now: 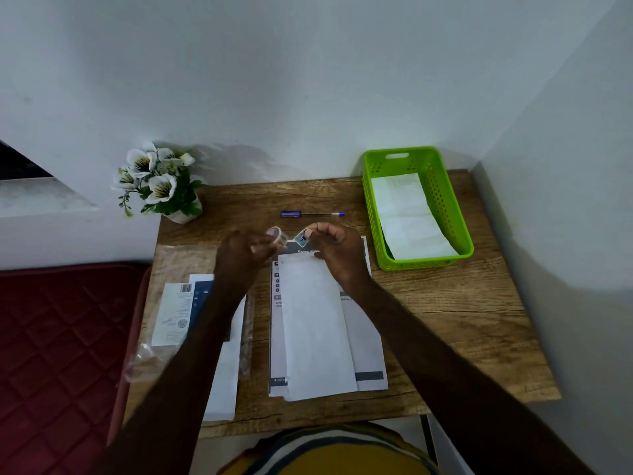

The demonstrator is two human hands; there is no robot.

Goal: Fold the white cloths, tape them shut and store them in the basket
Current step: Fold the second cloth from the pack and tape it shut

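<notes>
A folded white cloth lies lengthwise on a printed sheet in the middle of the wooden table. Above its far end, my left hand grips a small roll of clear tape. My right hand pinches the pulled-out tape end just right of the roll. Both hands hover over the cloth's top edge. A green plastic basket stands at the back right with a folded white cloth inside.
A blue pen lies behind my hands. A pot of white artificial flowers stands at the table's back left corner. White papers and a clear plastic wrapper lie at the left. A red quilted mattress borders the table's left edge.
</notes>
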